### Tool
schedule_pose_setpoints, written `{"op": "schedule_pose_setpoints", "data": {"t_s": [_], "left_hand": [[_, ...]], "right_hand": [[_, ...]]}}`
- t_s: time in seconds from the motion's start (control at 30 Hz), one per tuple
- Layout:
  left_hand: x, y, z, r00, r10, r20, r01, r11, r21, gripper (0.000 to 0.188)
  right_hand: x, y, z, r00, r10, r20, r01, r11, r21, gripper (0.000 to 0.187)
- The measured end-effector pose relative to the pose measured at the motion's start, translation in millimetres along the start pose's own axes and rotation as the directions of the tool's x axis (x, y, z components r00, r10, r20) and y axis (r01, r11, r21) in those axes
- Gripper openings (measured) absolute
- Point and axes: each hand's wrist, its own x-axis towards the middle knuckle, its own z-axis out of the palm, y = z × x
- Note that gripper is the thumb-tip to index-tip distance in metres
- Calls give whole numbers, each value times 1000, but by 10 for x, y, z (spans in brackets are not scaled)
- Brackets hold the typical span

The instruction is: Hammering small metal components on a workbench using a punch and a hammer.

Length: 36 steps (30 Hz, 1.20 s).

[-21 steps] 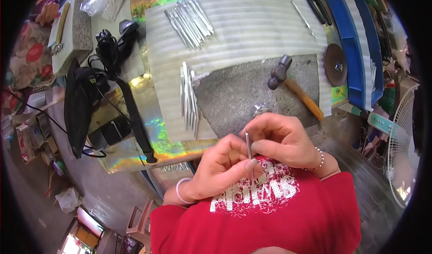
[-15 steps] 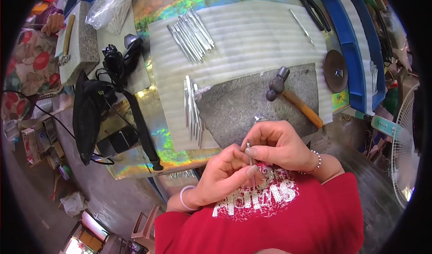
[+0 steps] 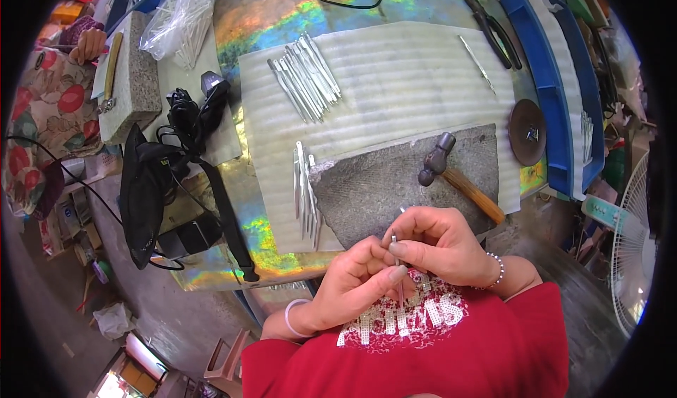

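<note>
Close to my red shirt, both hands hold a slim metal rod (image 3: 394, 239) upright between the fingertips; fingers cover much of it, so its exact kind cannot be told. My left hand (image 3: 356, 281) pinches its lower part between thumb and fingers. My right hand (image 3: 444, 250) grips it near the top end. Just beyond them lies a grey stone slab (image 3: 374, 186), with a ball-peen hammer (image 3: 469, 195) resting on its right part. Several slim silvery metal tools (image 3: 305, 204) are bunched along the slab's left edge. A larger row of similar tools (image 3: 307, 80) sits farther back.
White foam sheet (image 3: 395, 66) covers the bench. Pliers (image 3: 497, 34), a brown round dish (image 3: 527, 144) and a blue tray (image 3: 553, 109) stand right. Black straps and cables (image 3: 187, 133) lie left. A fan (image 3: 631, 257) is at far right; another person's hand (image 3: 89, 45) shows upper left.
The whole view has shifted, so the bench and my hands appear slightly lower in the picture. Both hands keep hold of the rod, with little change in their grip.
</note>
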Motion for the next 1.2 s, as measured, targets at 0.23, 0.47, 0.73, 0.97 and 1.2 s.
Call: {"op": "schedule_pose_setpoints", "data": {"t_s": [0.23, 0.47, 0.73, 0.97, 1.2], "left_hand": [[8, -9, -11, 1000, 13, 1, -13, 1000, -4, 10], [6, 21, -12, 998, 54, 12, -54, 997, -47, 10], [-53, -35, -98, 994, 94, 60, -93, 995, -23, 25], [-67, 61, -48, 997, 44, -62, -50, 995, -88, 16], [-98, -47, -126, 990, 130, -46, -131, 991, -12, 21]], "right_hand": [[7, -40, -13, 1000, 19, 19, -19, 999, -43, 12], [16, -64, 12, 1000, 24, 19, -23, 998, -51, 13], [32, -31, 72, 999, -10, 32, 14, 992, -128, 15], [47, -73, 120, 999, -9, 47, 16, 991, -137, 17], [72, -14, 156, 1000, 2, 12, -2, 999, -50, 12]]}}
